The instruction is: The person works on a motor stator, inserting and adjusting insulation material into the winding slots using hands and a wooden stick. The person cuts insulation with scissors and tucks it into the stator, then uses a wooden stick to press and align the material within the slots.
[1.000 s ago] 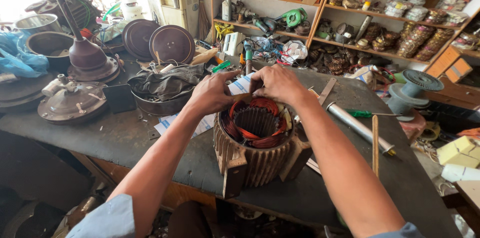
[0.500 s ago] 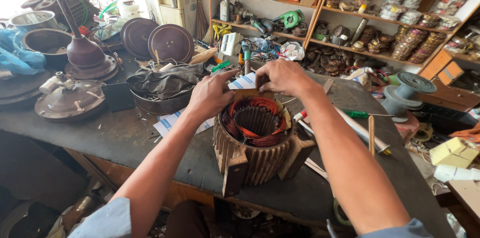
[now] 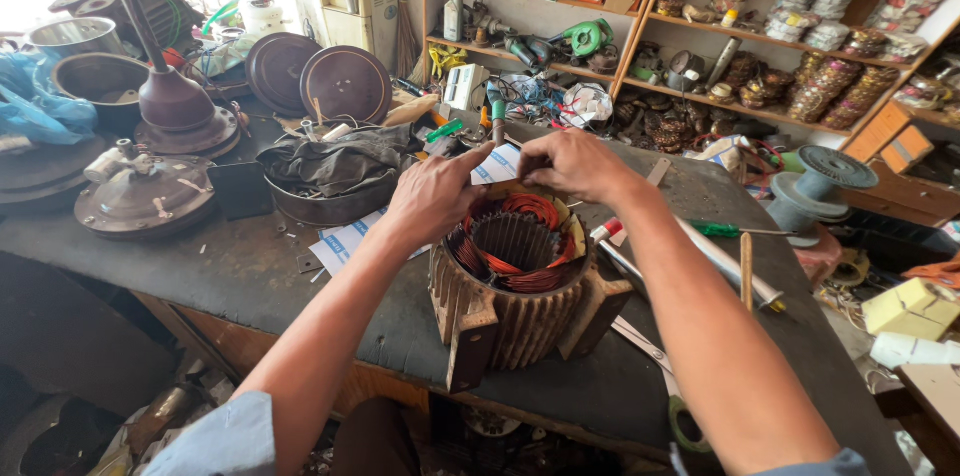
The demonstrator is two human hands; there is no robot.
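Note:
A finned motor stator [image 3: 515, 281] with copper-red windings stands on the dark workbench [image 3: 250, 266] in front of me. My left hand [image 3: 432, 194] rests on the stator's far left rim, index finger stretched out toward the right hand. My right hand [image 3: 572, 163] hovers at the far rim with its fingers pinched together on what looks like a small piece of insulation; the piece is mostly hidden. A white printed paper sheet [image 3: 345, 241] lies under and behind the stator.
Scissors [image 3: 655, 376] lie at the stator's right, with a white tube [image 3: 725, 266], a wooden stick [image 3: 746, 271] and a green screwdriver [image 3: 725, 229]. Left: a pan with dark cloth [image 3: 335, 168], metal fan covers [image 3: 145, 198], round lids [image 3: 345, 84]. A wire spool [image 3: 815, 186] and cluttered shelves [image 3: 740, 36] stand behind.
Both hands stay at the stator's far rim. My left index finger has stretched out toward the right hand, and the right hand's fingers have drawn together there.

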